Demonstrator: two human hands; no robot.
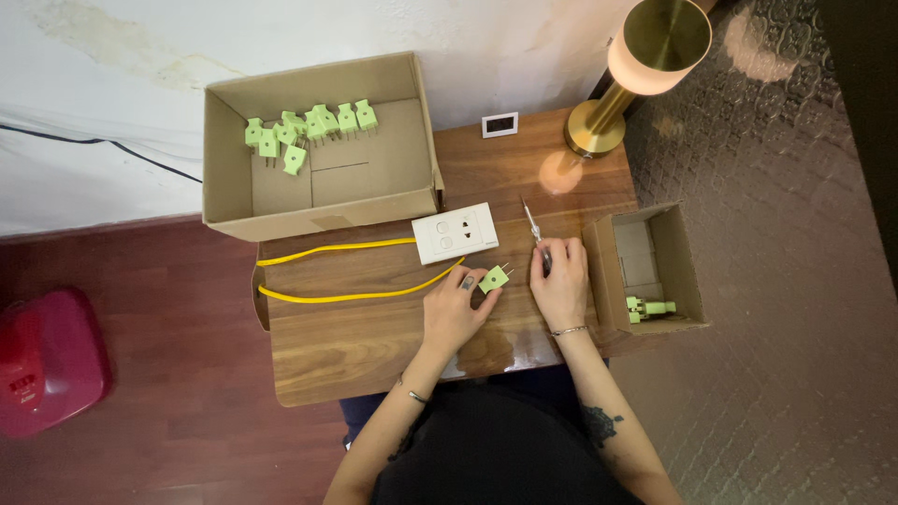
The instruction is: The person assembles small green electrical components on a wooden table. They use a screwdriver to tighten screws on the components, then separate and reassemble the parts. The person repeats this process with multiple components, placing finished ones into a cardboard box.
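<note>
Left hand: your left hand (456, 309) pinches a green plug (494, 278) at its fingertips, prongs pointing right, just above the wooden table (374, 346).
Right hand: your right hand (559, 281) is closed around a screwdriver (534, 227), tip aimed away from you.
Socket: a white socket plate (456, 233) lies just beyond the plug, a yellow cable (346, 271) looping to its left.
Boxes: the large cardboard box (412, 112) holds a row of green plugs (309, 126); the small box (687, 271) by your right hand holds one more.
Lamp: a brass lamp (636, 65) stands at the far right corner.
</note>
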